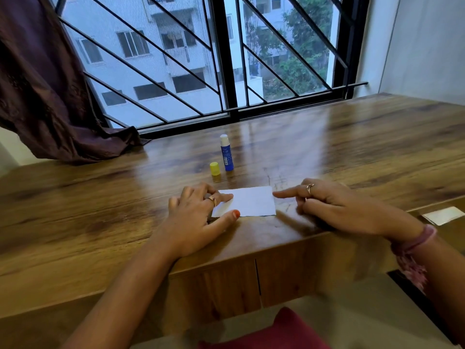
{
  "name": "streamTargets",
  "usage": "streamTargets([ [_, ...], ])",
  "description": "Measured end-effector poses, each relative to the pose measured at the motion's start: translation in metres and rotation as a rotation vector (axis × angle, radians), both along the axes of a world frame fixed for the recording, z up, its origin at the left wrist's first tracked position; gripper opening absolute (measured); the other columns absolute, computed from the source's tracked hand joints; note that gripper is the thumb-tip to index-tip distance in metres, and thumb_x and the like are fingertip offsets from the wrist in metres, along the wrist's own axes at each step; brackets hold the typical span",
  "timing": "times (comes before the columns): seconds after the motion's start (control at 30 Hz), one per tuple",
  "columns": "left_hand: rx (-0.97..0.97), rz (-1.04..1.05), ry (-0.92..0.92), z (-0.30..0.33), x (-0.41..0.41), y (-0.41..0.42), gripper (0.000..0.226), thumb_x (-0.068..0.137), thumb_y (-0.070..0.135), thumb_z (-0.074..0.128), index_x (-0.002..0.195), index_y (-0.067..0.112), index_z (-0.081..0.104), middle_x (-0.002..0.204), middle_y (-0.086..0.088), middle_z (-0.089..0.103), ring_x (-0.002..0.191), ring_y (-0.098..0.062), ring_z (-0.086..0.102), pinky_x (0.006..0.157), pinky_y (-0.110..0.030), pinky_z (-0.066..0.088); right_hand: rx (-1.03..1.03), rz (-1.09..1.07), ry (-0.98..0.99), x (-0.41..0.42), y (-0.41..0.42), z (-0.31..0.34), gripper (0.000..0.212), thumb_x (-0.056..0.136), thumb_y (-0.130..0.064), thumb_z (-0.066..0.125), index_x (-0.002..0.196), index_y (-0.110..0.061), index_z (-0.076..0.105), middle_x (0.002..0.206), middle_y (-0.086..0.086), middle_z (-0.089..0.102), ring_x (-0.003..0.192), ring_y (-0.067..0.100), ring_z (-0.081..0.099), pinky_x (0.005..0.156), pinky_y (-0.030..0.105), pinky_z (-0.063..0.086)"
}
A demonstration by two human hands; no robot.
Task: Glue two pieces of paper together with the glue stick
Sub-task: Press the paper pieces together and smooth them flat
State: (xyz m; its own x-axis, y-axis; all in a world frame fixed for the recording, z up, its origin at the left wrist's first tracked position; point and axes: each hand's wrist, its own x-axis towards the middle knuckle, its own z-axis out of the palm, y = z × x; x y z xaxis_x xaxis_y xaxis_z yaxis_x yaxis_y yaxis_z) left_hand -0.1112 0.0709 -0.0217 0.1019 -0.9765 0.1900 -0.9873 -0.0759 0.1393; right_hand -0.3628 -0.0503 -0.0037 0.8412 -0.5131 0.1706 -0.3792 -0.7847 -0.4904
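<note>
A small white paper point(247, 201) lies flat on the wooden table point(100, 197) near its front edge. My left hand point(193, 217) presses its left end with a straight finger and the thumb. My right hand point(334, 205) points its index finger at the paper's right edge, the fingertip touching or nearly touching it, with the other fingers curled. Behind the paper stands a blue glue stick point(227, 153), uncapped, its white glue tip showing. Its yellow cap point(215, 168) stands just left of it. Whether a second sheet lies under the white paper cannot be seen.
A barred window point(226, 59) runs along the table's far side. A dark curtain point(42, 84) hangs at the left and drapes onto the tabletop. A white slip of paper point(442, 215) lies on a lower surface at the right edge.
</note>
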Motion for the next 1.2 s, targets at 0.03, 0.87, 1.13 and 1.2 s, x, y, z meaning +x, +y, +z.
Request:
streamTargets([
  [0.03,0.011,0.000,-0.006,0.000,0.000,-0.001,0.076,0.074,0.079,0.014,0.138,0.044,0.036,0.136,0.013,0.034,0.118,-0.005,0.023,0.085,-0.033,0.018,-0.008,0.026,0.015,0.000,-0.003,0.000,0.041,0.099,-0.024,0.039,0.127,-0.052,0.047,0.096,-0.016,0.052,0.090,-0.003,0.050,0.094,0.040,0.037],
  [0.87,0.178,-0.361,-0.038,0.011,-0.011,0.004,0.057,0.079,0.074,0.034,0.134,0.061,0.021,0.138,0.018,0.020,0.127,-0.005,0.015,0.101,-0.035,0.014,-0.006,0.012,0.120,0.016,-0.003,-0.005,0.042,0.095,-0.033,0.031,0.106,-0.065,0.056,0.082,-0.014,0.040,0.096,-0.009,0.040,0.097,0.034,0.015],
  [1.13,0.208,-0.346,-0.014,0.012,-0.012,0.003,0.056,0.079,0.073,0.034,0.133,0.063,0.021,0.132,0.018,0.021,0.127,-0.006,0.015,0.103,-0.037,0.015,-0.069,-0.181,0.118,0.023,-0.024,-0.003,0.043,0.093,-0.037,0.026,0.091,-0.070,0.052,0.086,-0.016,0.047,0.103,0.003,0.047,0.070,0.033,0.014],
  [1.2,0.207,-0.345,-0.013,0.012,-0.011,0.004,0.057,0.078,0.074,0.033,0.133,0.064,0.021,0.132,0.018,0.021,0.126,-0.006,0.015,0.103,-0.037,0.015,-0.067,-0.197,0.117,0.023,-0.030,-0.003,0.043,0.093,-0.038,0.025,0.087,-0.072,0.051,0.086,-0.016,0.048,0.100,-0.001,0.048,0.067,0.033,0.013],
])
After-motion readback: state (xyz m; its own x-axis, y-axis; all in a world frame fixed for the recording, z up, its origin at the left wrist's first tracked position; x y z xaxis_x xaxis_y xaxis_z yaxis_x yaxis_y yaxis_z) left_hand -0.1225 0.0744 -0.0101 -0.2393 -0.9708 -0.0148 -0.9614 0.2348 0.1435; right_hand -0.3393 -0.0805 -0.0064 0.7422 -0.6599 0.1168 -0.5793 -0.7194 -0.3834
